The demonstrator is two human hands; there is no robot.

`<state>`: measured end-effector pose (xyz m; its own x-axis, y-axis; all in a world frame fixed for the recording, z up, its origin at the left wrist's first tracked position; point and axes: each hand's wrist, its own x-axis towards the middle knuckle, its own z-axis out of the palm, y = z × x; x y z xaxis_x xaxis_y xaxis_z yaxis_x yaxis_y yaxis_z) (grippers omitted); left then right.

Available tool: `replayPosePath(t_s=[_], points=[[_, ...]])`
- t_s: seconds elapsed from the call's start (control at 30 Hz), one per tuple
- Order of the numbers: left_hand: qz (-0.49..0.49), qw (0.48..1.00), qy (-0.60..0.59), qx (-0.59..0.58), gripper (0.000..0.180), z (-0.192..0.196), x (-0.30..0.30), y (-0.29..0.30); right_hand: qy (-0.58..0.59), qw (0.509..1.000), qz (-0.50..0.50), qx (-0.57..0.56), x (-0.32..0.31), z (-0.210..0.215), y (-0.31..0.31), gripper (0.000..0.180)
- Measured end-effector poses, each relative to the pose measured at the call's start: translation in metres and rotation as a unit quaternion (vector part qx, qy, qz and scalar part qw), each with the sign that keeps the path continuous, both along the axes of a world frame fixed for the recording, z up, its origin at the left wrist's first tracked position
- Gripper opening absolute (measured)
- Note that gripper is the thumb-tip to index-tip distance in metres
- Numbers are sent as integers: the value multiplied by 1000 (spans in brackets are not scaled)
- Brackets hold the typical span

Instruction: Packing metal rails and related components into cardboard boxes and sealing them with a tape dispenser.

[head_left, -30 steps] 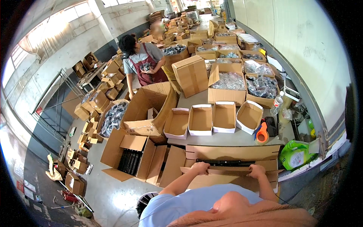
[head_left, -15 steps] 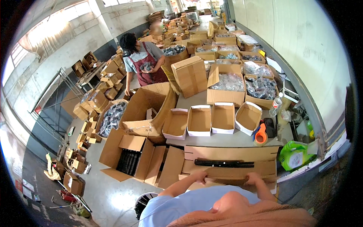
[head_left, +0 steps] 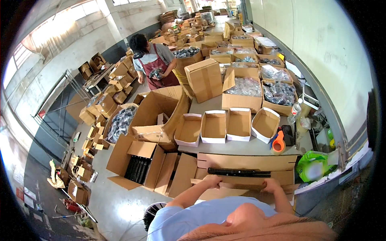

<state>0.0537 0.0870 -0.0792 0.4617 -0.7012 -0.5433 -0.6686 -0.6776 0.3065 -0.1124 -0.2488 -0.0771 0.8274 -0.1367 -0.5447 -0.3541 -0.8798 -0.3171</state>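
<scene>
A long, low cardboard box [head_left: 247,162] lies in front of me at the table's near edge. Inside it are dark metal bars [head_left: 239,173], which look like drawer slides, laid lengthwise. My left hand [head_left: 211,181] is closed on the box's near flap, close to the left end of the bars. Farther right, my right hand [head_left: 272,186] is closed on the same flap, fingers curled over its edge. My hands partly cover this flap, and neither hand touches the bars. To the left, an open carton [head_left: 141,149] holds several similar black bars [head_left: 138,170].
Beyond the box stand several shallow white-edged trays [head_left: 213,125], an orange tape dispenser [head_left: 278,143] and a plastic bottle [head_left: 295,110]. A green bag [head_left: 313,166] sits at right. A large carton [head_left: 157,108] stands between me and a co-worker [head_left: 155,66] in an apron.
My left hand has moved slightly away from me, and the near flap has shifted with it. The co-worker's lowered hand has come up from beside the large carton.
</scene>
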Motion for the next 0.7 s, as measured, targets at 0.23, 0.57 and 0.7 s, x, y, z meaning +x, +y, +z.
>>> replayPosePath(t_s=[0.23,0.57,0.7], points=[[48,997,-51,-16,36,12,9,-7,-28,997,-49,-50,16,17,6,51],[34,999,-33,-8,37,25,12,-11,-17,996,-50,-76,17,8,2,52],[34,999,-38,-11,35,23,10,-10,-8,994,-52,-93,18,18,7,52]])
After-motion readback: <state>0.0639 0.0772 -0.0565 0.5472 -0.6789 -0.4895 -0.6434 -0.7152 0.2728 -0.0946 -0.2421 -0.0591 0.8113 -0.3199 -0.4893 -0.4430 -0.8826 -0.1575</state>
